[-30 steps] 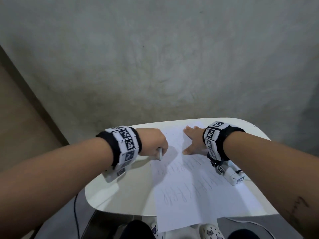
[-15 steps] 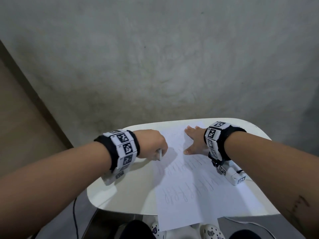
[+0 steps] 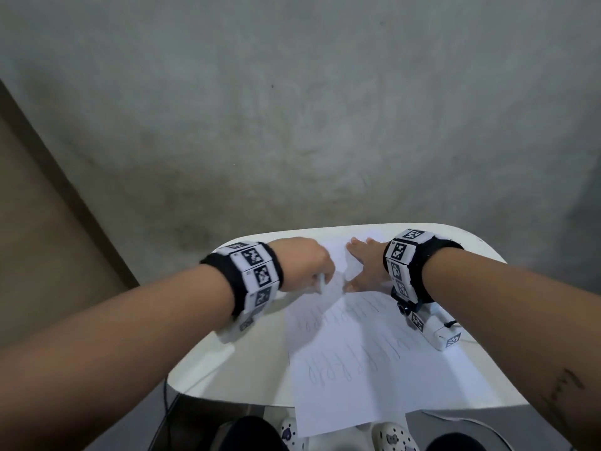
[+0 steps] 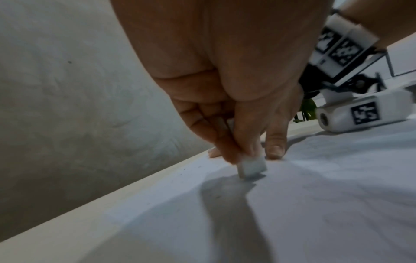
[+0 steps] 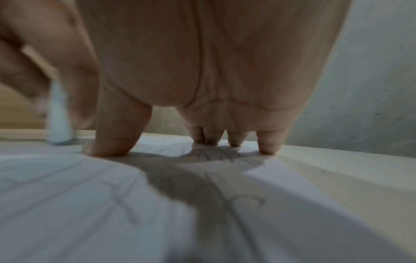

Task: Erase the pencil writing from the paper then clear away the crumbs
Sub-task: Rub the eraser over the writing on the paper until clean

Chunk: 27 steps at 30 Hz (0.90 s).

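Fingers (image 4: 227, 142) of the left hand (image 3: 302, 263) are curled down and pinch a small white eraser (image 4: 251, 166), its lower end pressed on the paper (image 3: 367, 359) near the sheet's far left part. In the head view only a sliver of the eraser (image 3: 322, 283) shows below the knuckles. Beside it the right hand (image 3: 366, 265) lies flat on the paper with straight, spread fingers (image 5: 268, 144), grasping nothing; its thumb (image 5: 112, 142) presses the sheet close to the eraser, and the little finger comes down at the paper's right edge, where the counter (image 3: 227, 362) begins. Blurred in the right wrist view, the eraser (image 5: 58, 115) stands just left of that thumb.

Paper lies lengthwise on the white counter, its near end hanging over the near edge. Faint pencil writing (image 3: 331, 369) runs in lines across the middle of the sheet, with more under and before the right palm (image 5: 216, 186). Small dark specks (image 4: 198, 167) dot the sheet near the eraser; whether they are crumbs is hard to tell. Both wrists wear black bands with white marker blocks (image 3: 257, 265). Beyond the counter rises a grey wall (image 3: 292, 109).
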{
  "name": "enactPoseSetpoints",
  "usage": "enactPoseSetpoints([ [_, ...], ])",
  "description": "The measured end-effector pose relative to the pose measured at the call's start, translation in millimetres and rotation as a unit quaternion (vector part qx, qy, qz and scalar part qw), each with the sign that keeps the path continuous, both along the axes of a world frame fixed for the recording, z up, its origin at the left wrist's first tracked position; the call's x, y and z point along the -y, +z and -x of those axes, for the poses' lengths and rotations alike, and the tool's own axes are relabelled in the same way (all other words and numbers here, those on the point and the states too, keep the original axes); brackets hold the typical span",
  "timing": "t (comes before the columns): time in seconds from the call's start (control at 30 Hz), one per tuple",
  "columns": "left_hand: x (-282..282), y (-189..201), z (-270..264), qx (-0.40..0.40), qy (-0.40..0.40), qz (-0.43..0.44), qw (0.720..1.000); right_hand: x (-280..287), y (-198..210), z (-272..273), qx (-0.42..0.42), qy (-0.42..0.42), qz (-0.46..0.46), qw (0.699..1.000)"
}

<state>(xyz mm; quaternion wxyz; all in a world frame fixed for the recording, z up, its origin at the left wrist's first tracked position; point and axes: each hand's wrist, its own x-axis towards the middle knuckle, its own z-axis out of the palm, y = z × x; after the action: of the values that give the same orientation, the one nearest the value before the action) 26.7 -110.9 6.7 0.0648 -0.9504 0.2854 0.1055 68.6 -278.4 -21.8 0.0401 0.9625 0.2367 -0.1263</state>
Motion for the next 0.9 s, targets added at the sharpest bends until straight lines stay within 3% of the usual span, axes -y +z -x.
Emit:
enactPoseSetpoints([
  [0.13, 16.3, -4.2, -6.2, 0.008, 0.001, 0.023, 1.0, -0.1, -1.4, 0.5, 0.011, -0.004, -0.018, 1.0],
  [0.3, -5.6, -3.4, 5.4, -0.022, -0.004, -0.03, 0.999, -1.6, 0.5, -5.0, -0.019, 0.003, 0.018, 1.0],
  [0.47, 18.6, -0.6, 0.3, 0.017, -0.008, 0.0, 1.0, -1.6, -3.4, -2.8, 0.008, 0.003, -0.009, 1.0],
  [0.9, -23.0, -7.1, 27.2, -0.014, 0.039, 0.024, 0.999, 15.9, 4.6, -10.3, -0.059, 0.012, 0.021, 0.998],
])
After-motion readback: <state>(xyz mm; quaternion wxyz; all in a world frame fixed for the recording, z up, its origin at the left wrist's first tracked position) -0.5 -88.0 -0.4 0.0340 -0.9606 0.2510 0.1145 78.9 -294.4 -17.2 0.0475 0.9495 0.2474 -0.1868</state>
